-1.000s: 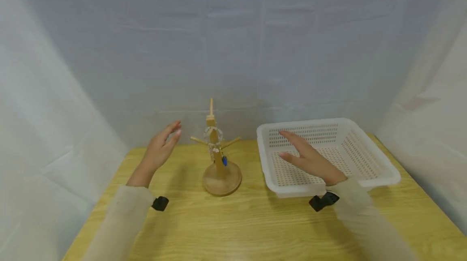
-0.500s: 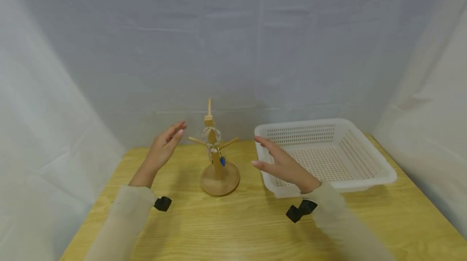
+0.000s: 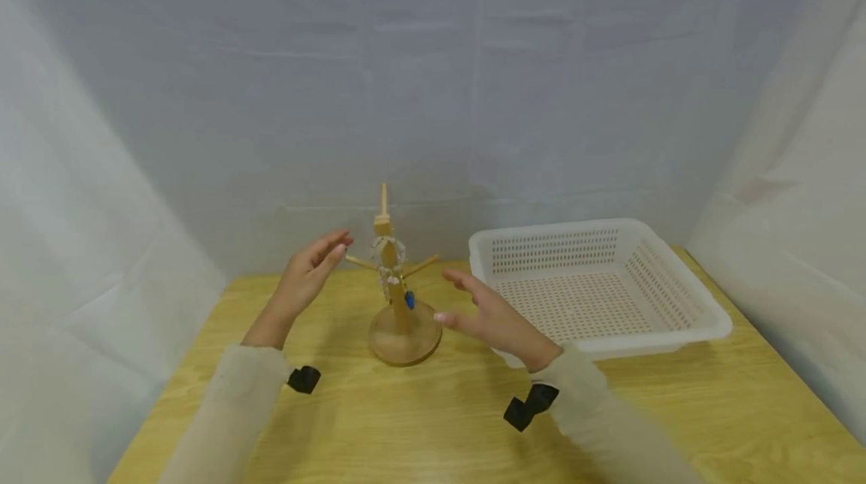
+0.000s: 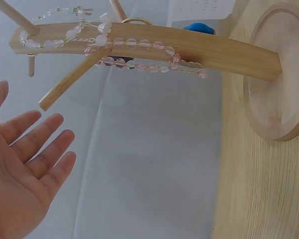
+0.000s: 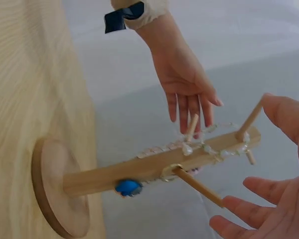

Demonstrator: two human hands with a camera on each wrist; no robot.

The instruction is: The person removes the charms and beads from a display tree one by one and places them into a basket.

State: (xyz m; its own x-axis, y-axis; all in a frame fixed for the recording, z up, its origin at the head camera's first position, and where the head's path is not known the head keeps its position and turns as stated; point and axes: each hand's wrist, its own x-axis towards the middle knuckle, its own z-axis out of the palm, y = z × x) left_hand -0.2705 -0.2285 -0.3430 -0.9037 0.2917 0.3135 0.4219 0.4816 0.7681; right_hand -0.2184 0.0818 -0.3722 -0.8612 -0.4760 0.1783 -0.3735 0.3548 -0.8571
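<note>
A wooden peg stand point(image 3: 399, 311) with a round base stands upright on the table point(image 3: 419, 424). Pale bead bracelets point(image 3: 389, 262) point(image 4: 134, 55) point(image 5: 199, 147) and a blue charm point(image 3: 409, 299) point(image 5: 128, 187) hang from its pegs. My left hand point(image 3: 307, 277) point(image 4: 25, 169) is raised just left of the stand, fingers straight, touching nothing. My right hand point(image 3: 487, 315) point(image 5: 274, 199) hovers just right of the stand, fingers spread and empty, close to a slanted peg point(image 5: 197, 185).
A white perforated plastic basket point(image 3: 676, 334) sits on the table to the right of the stand, with nothing in it. White cloth walls enclose the table on three sides. Black wrist straps point(image 3: 304, 379) point(image 3: 531, 405) show on both sleeves.
My right hand has moved left from over the basket to just beside the stand. My left hand has edged slightly closer to the stand.
</note>
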